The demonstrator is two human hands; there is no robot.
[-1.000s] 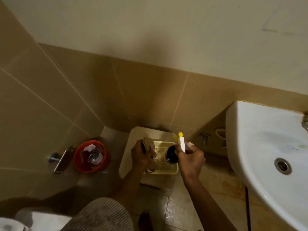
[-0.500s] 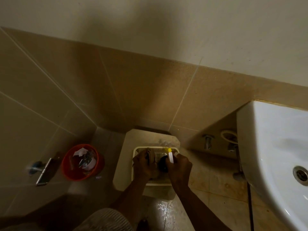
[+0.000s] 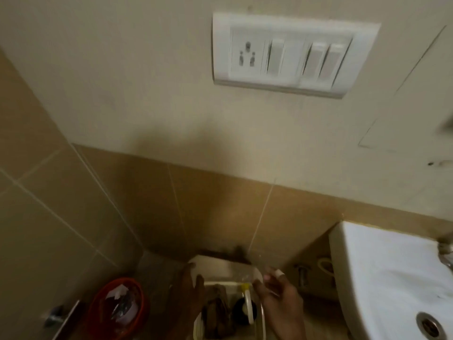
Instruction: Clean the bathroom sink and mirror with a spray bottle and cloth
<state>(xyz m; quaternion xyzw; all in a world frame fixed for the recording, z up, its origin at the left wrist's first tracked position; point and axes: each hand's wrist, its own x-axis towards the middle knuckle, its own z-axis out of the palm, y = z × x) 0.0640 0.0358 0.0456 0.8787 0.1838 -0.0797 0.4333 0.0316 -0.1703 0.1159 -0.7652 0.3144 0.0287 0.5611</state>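
Spray bottle (image 3: 246,306) and cloth (image 3: 217,312) lie in basket (image 3: 263,322).

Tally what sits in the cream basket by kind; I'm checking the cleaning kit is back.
Cloth: 1
Spray bottle: 1
Total: 2, both lying in the basket, neither held by a hand.
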